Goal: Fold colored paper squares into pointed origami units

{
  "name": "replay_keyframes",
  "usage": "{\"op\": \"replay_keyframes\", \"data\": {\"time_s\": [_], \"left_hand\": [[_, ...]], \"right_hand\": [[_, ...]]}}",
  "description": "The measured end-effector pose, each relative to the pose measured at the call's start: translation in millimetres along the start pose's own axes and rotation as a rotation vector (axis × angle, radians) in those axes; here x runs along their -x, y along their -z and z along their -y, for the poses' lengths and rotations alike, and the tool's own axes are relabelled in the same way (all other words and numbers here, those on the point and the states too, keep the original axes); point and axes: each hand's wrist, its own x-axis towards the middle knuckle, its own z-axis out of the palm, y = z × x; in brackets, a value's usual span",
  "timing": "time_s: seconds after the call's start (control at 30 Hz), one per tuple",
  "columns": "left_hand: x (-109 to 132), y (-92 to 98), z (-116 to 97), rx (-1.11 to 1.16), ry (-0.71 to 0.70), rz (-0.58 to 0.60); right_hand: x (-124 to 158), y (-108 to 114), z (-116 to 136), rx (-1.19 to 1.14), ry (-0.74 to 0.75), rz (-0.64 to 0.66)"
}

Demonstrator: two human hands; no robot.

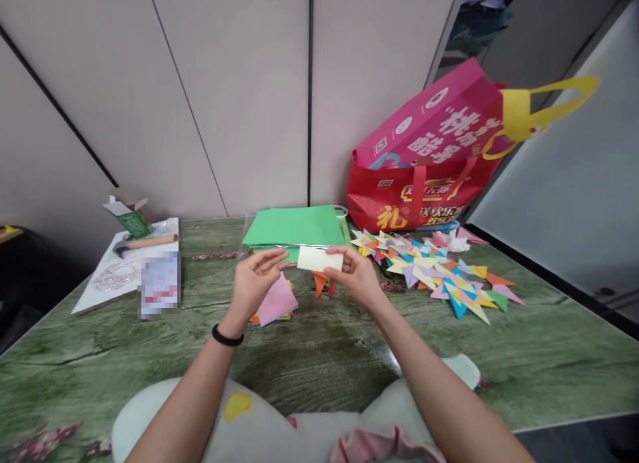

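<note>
Pale cushion point(279, 423) sits closest, against the near edge of the green wood-grain table point(324, 356), with both forearms reaching over it. Just beyond, the right hand point(357, 277) pinches a pale yellow paper slip point(320, 259) by its right end, while the left hand point(254, 280), fingers loosely curled and holding nothing, hovers beside the slip's left end. Behind the pinch lies green paper point(294, 227) before grey wall panels point(224, 97); to its right, folded paper stars point(429, 267) and a red bag point(424, 193).

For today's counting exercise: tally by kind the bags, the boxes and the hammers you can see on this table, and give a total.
Bags: 2, a pink bag and a red bag
Boxes: 1, the green-and-white box
Hammers: 1, the hammer
Total: 4
</note>
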Motion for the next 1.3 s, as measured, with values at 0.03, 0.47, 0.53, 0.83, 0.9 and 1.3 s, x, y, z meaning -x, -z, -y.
{"op": "replay_keyframes", "data": {"time_s": [0.03, 0.47, 0.53, 0.83, 0.9, 1.3], "left_hand": [[0, -0.1, 1, -0.003, 0.01, -0.011], [4, -7.8, 8, 0.088, 0.316, 0.126], [5, -9.6, 8, 0.1, 0.33, 0.141], [6, -12.8, 9, 0.218, 0.305, 0.034], [6, -12.3, 9, 0.207, 0.295, 0.023], [6, -14.9, 8, 0.075, 0.123, 0.022]], "right_hand": [[0, 0, 0, -0.013, 0.002, -0.001], [4, -13, -2, 0.081, 0.043, 0.007], [5, -14, -2, 0.098, 0.064, -0.001], [12, -24, -4, 0.378, 0.249, 0.089], [12, -25, -4, 0.389, 0.266, 0.099], [15, -25, 0, 0.402, 0.392, 0.206]]}}
